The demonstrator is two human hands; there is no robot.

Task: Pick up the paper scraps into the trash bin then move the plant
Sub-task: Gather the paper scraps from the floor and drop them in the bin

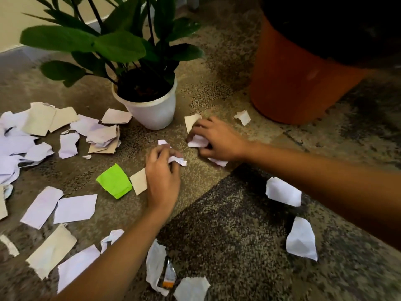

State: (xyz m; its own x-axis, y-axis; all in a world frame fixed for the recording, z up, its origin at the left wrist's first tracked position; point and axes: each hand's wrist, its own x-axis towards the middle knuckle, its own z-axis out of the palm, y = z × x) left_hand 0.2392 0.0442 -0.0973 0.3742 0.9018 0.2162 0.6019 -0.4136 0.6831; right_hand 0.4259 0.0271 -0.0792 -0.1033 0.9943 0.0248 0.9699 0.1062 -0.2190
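Torn paper scraps lie all over the carpet, most of them in a heap at the left (32, 135). My left hand (161, 170) grips a crumpled white scrap (179, 160) in the middle of the floor. My right hand (214, 137) holds another crumpled white scrap (196, 141), with a beige piece (192, 121) at its fingertips. A green scrap (114, 181) and a beige scrap (138, 180) lie just left of my left hand. The plant (121, 42) stands in a white pot (155, 111) behind my hands. The orange trash bin (297, 88) stands at the back right.
More white scraps lie at the right (283, 191) (301, 240), near the bin (243, 117) and along the front (192, 288). A dark patch of carpet (227, 213) spreads under my right arm. A pale wall (13, 20) runs behind the plant.
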